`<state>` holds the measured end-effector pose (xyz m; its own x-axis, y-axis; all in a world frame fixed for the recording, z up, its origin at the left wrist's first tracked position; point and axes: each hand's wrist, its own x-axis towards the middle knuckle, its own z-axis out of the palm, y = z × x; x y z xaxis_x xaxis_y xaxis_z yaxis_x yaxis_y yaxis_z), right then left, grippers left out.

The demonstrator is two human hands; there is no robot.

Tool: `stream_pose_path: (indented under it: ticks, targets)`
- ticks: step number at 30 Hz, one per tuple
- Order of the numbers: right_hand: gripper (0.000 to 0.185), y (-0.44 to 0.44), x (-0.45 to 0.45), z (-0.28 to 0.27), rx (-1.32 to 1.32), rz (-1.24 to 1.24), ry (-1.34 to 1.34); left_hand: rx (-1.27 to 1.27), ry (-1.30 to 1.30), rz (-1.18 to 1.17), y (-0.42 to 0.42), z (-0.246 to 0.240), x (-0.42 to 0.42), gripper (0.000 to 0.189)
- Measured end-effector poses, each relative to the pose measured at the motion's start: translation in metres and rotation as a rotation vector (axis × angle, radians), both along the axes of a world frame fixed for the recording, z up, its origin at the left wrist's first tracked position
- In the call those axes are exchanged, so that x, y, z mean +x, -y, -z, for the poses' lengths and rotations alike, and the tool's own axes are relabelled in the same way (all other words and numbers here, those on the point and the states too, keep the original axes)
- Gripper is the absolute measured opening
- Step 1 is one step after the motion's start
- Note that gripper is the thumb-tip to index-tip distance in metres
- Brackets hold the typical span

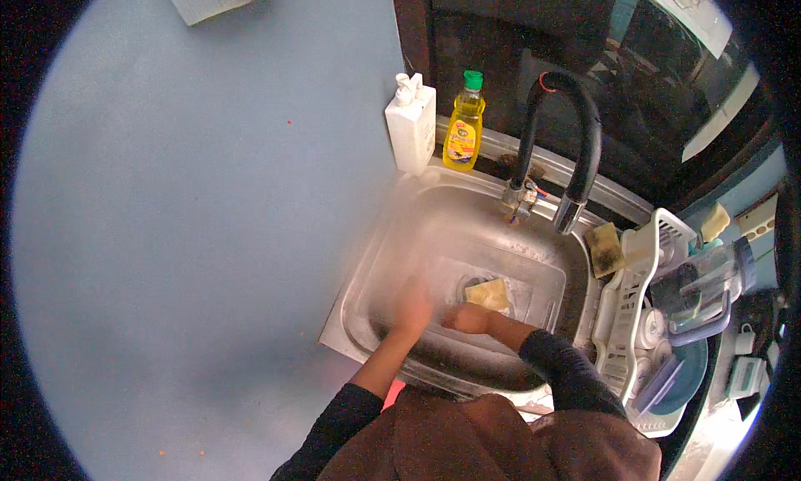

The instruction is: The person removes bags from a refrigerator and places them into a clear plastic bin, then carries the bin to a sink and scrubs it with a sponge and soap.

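Observation:
Both my hands are over a stainless steel sink (563, 306). My left hand (414, 302) is at the sink's left side, partly hidden by a hazy smear across the picture; its fingers and anything in them cannot be made out. My right hand (466, 318) is curled near the middle of the basin, its fingertips out of sight. Just beyond it lies a yellow sponge (489, 294), inside or on a clear plastic container (544, 281) in the basin. Whether the right hand touches the sponge or the container is unclear.
A black gooseneck faucet (588, 143) arches over the back rim. A white pump bottle (414, 130) and a yellow dish soap bottle (464, 130) stand behind. A dark-stained sponge (604, 249) and a white dish rack (629, 318) holding a clear pitcher (704, 287) are at right.

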<state>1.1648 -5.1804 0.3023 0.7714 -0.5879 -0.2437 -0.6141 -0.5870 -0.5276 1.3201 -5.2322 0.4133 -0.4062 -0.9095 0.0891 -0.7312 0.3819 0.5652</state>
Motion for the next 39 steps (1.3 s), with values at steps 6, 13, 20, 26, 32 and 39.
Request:
stream_pose_path:
  ticks: [6,13,20,26,32,39]
  targets:
    - [0.031,0.020,0.034,-0.036,0.232,0.313,0.166,-0.018,0.014,-0.010,-0.001,0.008,0.005,0.056]
    - [0.032,-0.002,0.005,0.003,-0.022,0.099,0.174,-0.024,0.031,-0.005,0.001,0.016,0.005,0.057]
    - [0.030,0.014,0.026,-0.027,0.085,0.207,0.357,-0.033,0.035,-0.021,0.000,0.014,0.003,0.058]
    - [0.029,0.020,0.031,-0.040,0.067,0.148,0.177,0.034,0.066,-0.021,0.001,0.009,0.003,0.057]
    - [0.027,0.004,0.011,-0.007,-0.031,0.099,0.176,0.061,0.103,-0.042,0.001,0.008,0.004,0.055]
    - [0.025,0.011,0.022,-0.009,-0.073,0.102,0.222,0.037,0.039,-0.027,0.001,0.006,-0.001,0.055]
